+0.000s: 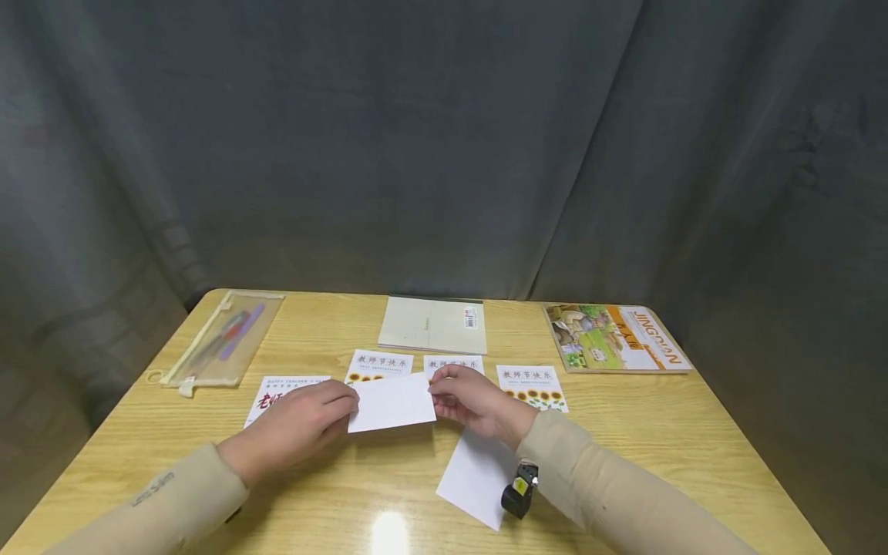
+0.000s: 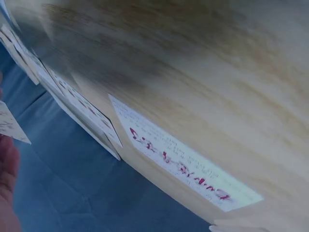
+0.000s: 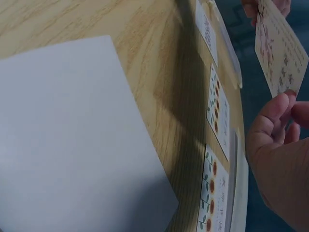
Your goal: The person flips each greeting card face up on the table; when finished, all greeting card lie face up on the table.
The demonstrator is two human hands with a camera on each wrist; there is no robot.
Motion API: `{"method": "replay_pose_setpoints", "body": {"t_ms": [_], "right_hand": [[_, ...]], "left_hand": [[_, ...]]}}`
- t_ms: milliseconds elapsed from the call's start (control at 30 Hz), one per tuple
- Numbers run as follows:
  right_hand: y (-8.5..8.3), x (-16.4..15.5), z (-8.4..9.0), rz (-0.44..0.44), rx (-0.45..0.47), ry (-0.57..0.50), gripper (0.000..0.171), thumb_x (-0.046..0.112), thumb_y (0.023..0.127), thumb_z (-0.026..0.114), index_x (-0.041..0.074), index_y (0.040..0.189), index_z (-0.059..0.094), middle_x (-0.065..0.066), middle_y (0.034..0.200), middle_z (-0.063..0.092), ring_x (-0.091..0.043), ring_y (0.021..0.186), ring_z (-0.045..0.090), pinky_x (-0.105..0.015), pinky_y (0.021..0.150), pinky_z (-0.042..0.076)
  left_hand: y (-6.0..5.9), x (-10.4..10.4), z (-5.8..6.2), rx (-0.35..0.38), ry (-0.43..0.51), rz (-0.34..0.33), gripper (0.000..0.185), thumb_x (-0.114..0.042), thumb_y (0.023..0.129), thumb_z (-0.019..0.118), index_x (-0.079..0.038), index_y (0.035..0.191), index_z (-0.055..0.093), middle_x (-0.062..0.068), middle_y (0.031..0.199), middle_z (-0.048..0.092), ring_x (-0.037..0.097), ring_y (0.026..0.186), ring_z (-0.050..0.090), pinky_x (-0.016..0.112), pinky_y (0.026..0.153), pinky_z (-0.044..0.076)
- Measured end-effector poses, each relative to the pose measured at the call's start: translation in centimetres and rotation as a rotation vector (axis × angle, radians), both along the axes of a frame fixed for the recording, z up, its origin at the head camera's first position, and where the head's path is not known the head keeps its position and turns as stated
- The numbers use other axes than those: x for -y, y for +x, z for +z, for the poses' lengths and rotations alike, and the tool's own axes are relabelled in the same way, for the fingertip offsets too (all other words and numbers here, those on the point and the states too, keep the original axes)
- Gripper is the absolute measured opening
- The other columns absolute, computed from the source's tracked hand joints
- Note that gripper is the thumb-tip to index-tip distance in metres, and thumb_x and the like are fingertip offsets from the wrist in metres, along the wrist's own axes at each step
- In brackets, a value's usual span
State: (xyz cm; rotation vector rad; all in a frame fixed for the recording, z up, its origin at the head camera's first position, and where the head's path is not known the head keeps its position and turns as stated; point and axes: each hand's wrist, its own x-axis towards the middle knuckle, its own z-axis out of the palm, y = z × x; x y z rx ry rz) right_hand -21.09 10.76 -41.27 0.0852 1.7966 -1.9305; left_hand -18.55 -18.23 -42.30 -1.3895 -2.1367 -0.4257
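Note:
Between them, both hands hold up a card (image 1: 391, 403) whose blank white face is toward the head camera. My left hand (image 1: 305, 416) pinches its left end and my right hand (image 1: 475, 401) its right end. Seen from the right wrist, the card's other face (image 3: 280, 46) bears printed writing and a pinkish pattern. A white sheet (image 1: 472, 478) lies on the table under the right wrist. Behind the held card are sunflower cards (image 1: 384, 362), (image 1: 454, 364), partly covered by it. A card with red lettering (image 1: 267, 401) lies beneath the left hand's side, partly hidden.
Another sunflower card (image 1: 530, 378) lies right of the right hand. Along the back of the wooden table (image 1: 333, 324) are a zip pouch (image 1: 229, 339) with pens, a pale notebook (image 1: 416, 324) and a colourful book (image 1: 613, 339). A dark curtain (image 1: 416, 154) hangs behind.

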Motion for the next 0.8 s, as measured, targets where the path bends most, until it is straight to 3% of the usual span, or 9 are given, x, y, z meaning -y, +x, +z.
{"method": "replay_pose_setpoints", "body": {"t_ms": [67,167,300,367,500,800], "right_hand": [[0.0,-0.1,0.1,0.011,0.005,-0.010,0.012,-0.005,0.096,0.057,0.006,0.093,0.057,-0.005,0.083,0.058,-0.011,0.072,0.057,-0.020,0.068,0.054],[-0.1,-0.2,0.2,0.012,0.012,-0.030,0.008,-0.004,0.098,0.055,0.003,0.097,0.060,-0.005,0.083,0.059,-0.011,0.073,0.057,-0.019,0.069,0.054],[-0.2,-0.1,0.4,-0.003,0.017,-0.069,0.011,-0.003,0.101,0.052,-0.006,0.105,0.062,-0.008,0.087,0.064,-0.011,0.075,0.061,-0.018,0.069,0.055],[-0.2,0.0,0.4,0.004,0.013,-0.083,0.012,-0.003,0.102,0.051,-0.008,0.107,0.061,-0.010,0.090,0.066,-0.011,0.076,0.063,-0.018,0.069,0.056],[-0.3,0.2,0.2,0.052,-0.030,-0.044,0.006,-0.002,0.102,0.056,-0.005,0.104,0.061,-0.010,0.092,0.065,-0.011,0.078,0.062,-0.018,0.069,0.055],[0.2,0.3,-0.6,0.098,-0.182,0.146,0.007,0.003,0.097,0.064,-0.002,0.102,0.062,-0.004,0.090,0.063,-0.016,0.082,0.058,-0.027,0.073,0.050]], "left_hand": [[0.0,0.0,0.0,-0.017,0.034,-0.004,0.042,-0.022,0.112,0.030,-0.008,0.096,0.066,0.000,0.101,0.066,0.016,0.090,0.067,0.030,0.080,0.058],[0.3,-0.1,0.2,0.009,0.073,0.030,0.037,-0.021,0.112,0.038,-0.006,0.097,0.068,0.001,0.100,0.068,0.018,0.090,0.069,0.031,0.079,0.059],[0.7,-0.5,0.6,0.194,0.173,0.151,0.006,-0.007,0.100,0.066,-0.009,0.097,0.071,-0.001,0.097,0.072,0.016,0.086,0.070,0.033,0.073,0.060],[1.0,-0.6,0.8,0.305,0.241,0.216,0.014,0.001,0.089,0.076,-0.011,0.094,0.072,-0.004,0.093,0.073,0.012,0.082,0.068,0.031,0.067,0.057],[1.3,-0.9,1.0,0.452,0.340,0.279,0.018,0.003,0.087,0.078,-0.013,0.089,0.071,-0.009,0.085,0.070,0.006,0.074,0.062,0.029,0.060,0.053],[1.6,-0.9,1.0,0.714,0.429,0.351,0.006,-0.003,0.093,0.074,-0.007,0.091,0.070,-0.007,0.085,0.071,0.010,0.076,0.065,0.030,0.072,0.058]]}}
